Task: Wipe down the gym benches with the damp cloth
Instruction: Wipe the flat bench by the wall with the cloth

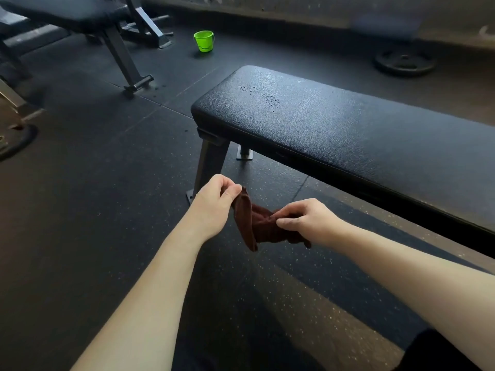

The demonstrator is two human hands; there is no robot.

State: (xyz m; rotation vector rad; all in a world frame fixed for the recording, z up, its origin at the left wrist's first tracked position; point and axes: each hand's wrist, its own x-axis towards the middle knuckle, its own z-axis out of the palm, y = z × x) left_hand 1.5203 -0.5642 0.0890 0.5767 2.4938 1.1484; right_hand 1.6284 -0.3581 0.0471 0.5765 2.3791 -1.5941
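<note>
Two benches need wiping: one bench far left (67, 12), and right of it the green bucket (204, 41), probably kept there for rinsing. Near us, our left hand (214, 207) pinches a corner of the brown cloth (257, 223) while our right hand (308, 220) clamps its other end. We hold it in the air, probably to spread it, clear of the flat bench (348, 129) on the right.

Two gym benches (348, 129) are counted, one cloth (254, 223), one green bucket (204, 41), two weight plates (404, 61), and two hands: a left hand (214, 204) and a right hand (308, 220).
</note>
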